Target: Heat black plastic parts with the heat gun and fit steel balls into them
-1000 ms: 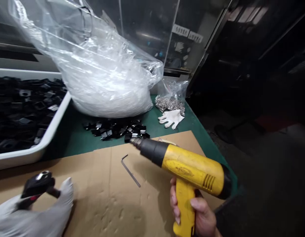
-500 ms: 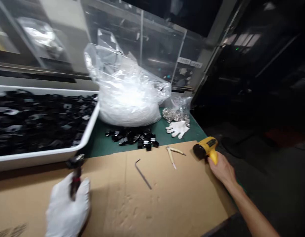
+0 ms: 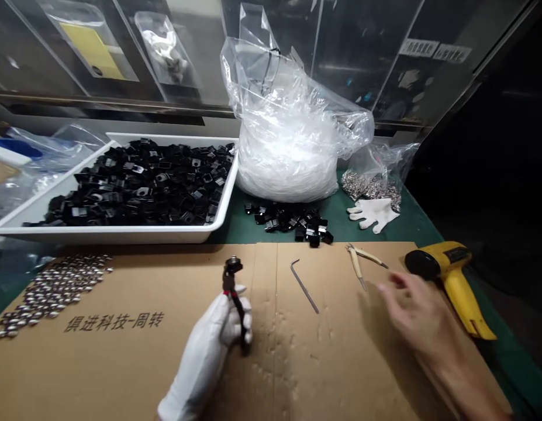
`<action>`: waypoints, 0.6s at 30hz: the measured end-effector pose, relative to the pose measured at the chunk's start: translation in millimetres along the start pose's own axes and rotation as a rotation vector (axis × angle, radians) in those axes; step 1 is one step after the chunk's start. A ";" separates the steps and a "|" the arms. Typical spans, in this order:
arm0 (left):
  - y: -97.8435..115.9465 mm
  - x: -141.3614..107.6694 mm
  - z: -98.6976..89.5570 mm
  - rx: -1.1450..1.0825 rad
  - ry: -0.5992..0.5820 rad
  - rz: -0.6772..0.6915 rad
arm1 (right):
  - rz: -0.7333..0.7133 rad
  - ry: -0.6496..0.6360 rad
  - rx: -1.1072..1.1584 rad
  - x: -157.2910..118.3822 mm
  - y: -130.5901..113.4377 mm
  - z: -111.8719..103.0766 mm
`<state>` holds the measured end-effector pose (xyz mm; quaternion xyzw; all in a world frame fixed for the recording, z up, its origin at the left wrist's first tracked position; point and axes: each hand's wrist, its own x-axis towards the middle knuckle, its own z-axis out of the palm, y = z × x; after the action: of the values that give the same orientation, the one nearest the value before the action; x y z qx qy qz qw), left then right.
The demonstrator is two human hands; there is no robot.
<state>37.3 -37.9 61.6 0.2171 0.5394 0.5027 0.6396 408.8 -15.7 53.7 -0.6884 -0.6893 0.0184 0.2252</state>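
My left hand [image 3: 220,324], in a white glove, is closed around a slim black tool [image 3: 230,283] with a round head and small red accents; it is held up above the cardboard. I cannot make out its exact kind. My bare right hand [image 3: 417,310] is blurred by motion, with its fingers apart and nothing in them. Just right of it lies a yellow pistol-shaped heat gun [image 3: 450,263], apart from the hand. A hex key [image 3: 304,286] rests on the cardboard between my hands. Cream-handled nippers [image 3: 356,266] lie near my right fingertips.
Cardboard [image 3: 130,368] covers the green table. A white tray [image 3: 134,235] holds black parts, and more black parts [image 3: 292,222] lie beside it. Small metal pieces [image 3: 55,286] sit at left. Behind are a large plastic bag [image 3: 292,134], a bag of metal parts [image 3: 371,181] and a white glove [image 3: 373,215].
My right hand has let go of the yellow heat gun, which now lies on the table, and has moved left. My left hand with the black tool has moved right. The view has turned left.
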 end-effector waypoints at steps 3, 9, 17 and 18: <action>-13.5 -10.0 2.7 0.027 -0.062 -0.041 | -0.213 -0.228 0.110 3.4 -71.2 40.8; -30.4 -26.6 -16.6 0.005 -0.215 -0.113 | -0.246 -0.323 0.071 14.4 -125.3 91.6; -31.8 -39.3 -32.5 0.320 -0.170 0.055 | -0.147 -0.352 0.184 9.4 -116.7 86.6; -31.7 -40.0 -32.9 0.372 -0.168 0.078 | -0.122 -0.351 0.211 8.8 -116.1 85.2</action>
<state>23.9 -94.5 43.8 0.3934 0.5589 0.3991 0.6112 271.5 10.9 18.7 -0.6044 -0.7524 0.1965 0.1733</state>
